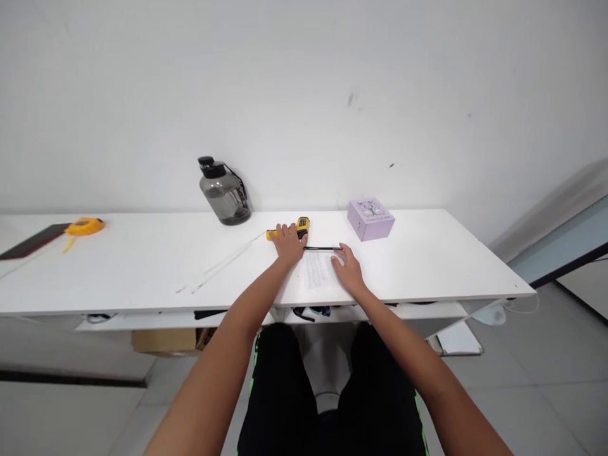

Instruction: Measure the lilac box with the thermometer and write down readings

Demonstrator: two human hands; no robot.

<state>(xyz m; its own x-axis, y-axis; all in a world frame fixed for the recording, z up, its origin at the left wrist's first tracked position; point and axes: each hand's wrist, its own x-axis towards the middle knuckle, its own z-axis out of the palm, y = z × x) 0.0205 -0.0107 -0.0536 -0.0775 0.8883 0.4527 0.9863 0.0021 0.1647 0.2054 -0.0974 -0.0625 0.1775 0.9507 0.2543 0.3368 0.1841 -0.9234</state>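
Note:
My left hand [287, 243] lies over a yellow-and-black tool [303, 225] on the white table, its fingers across the tool's body; the hand hides the middle of it. A thin black pen [322, 248] runs level from beside my left thumb to the fingertips of my right hand [349, 269]. Those fingertips are at the pen's right end, with the thumb a little below. Under the pen and between my hands is a sheet of paper [316, 271] with lines of faint writing.
Behind my left hand stands a grey water bottle [225, 195] near the wall. A lilac box [371, 219] sits back right. At far left lies a handsaw [35, 240] with a yellow handle. The white table [427, 259] has a shelf below holding small items; a cardboard box [164, 340] is underneath.

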